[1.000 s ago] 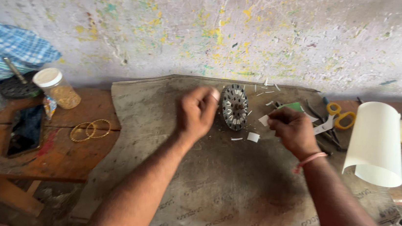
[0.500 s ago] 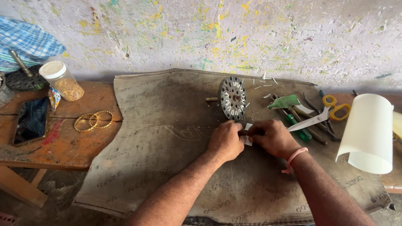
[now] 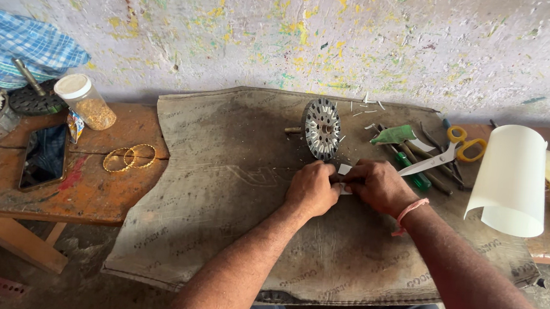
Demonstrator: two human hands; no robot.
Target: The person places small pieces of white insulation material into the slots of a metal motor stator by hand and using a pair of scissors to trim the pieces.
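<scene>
My left hand point(image 3: 310, 189) and my right hand point(image 3: 375, 185) meet on the brown sack mat point(image 3: 218, 189), fingertips pinched together on a small white paper strip point(image 3: 344, 172). Just beyond them a round slotted metal motor core point(image 3: 321, 128) stands on edge with a short shaft sticking out on its left. Small white paper slips point(image 3: 366, 103) lie scattered behind it. A pink thread band circles my right wrist.
Scissors with orange handles point(image 3: 451, 151), green-handled tools point(image 3: 414, 174) and a rolled white sheet point(image 3: 512, 179) lie to the right. On the wooden bench point(image 3: 83, 190) at left are two gold bangles point(image 3: 129, 157), a phone point(image 3: 45, 154), a jar point(image 3: 85, 100), metal motor parts and a blue checked cloth point(image 3: 9, 48).
My left hand has come down from beside the motor core to the mat. Both hands have drawn together in front of the core and now pinch the paper strip.
</scene>
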